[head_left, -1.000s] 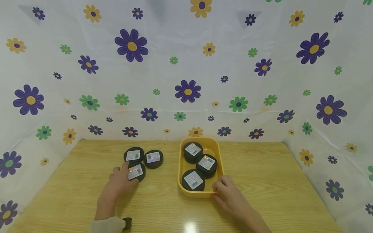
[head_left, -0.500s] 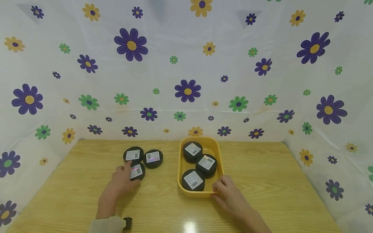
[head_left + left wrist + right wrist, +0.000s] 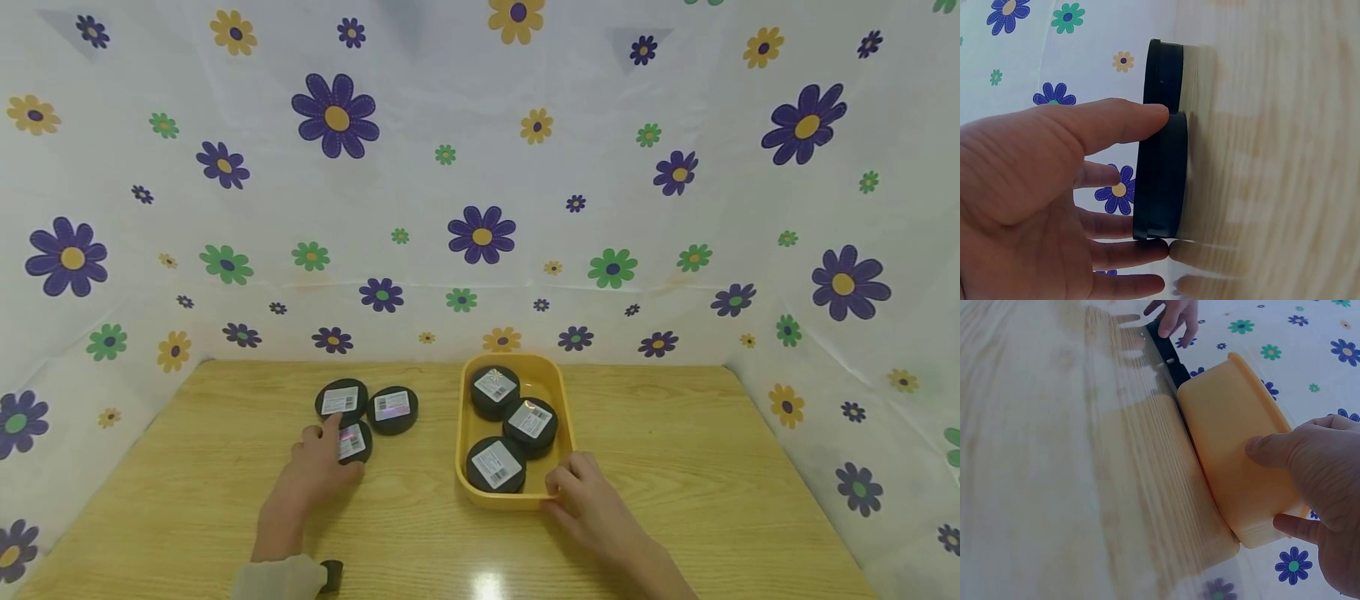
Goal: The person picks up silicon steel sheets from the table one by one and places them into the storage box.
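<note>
My left hand (image 3: 321, 460) is at the nearest of three black round containers on the left, its thumb and fingers around the sides of that labelled container (image 3: 352, 443). In the left wrist view the thumb overlaps the side of the black container (image 3: 1161, 178) and the fingertips lie at its other end. Two more labelled round containers, one behind (image 3: 340, 402) and one to the right (image 3: 393, 409), sit close by. With my right hand (image 3: 588, 500) I grip the near right corner of a yellow plastic bin (image 3: 517, 502), thumb outside on its wall.
Inside the bin lie three black round containers (image 3: 497, 465) with white labels. The wooden table (image 3: 675, 433) extends to both sides. A white cloth with flower prints (image 3: 480, 183) stands behind and at the sides.
My left hand has shifted slightly right and farther over the nearest container, covering more of its label. My right hand and the bin stay put.
</note>
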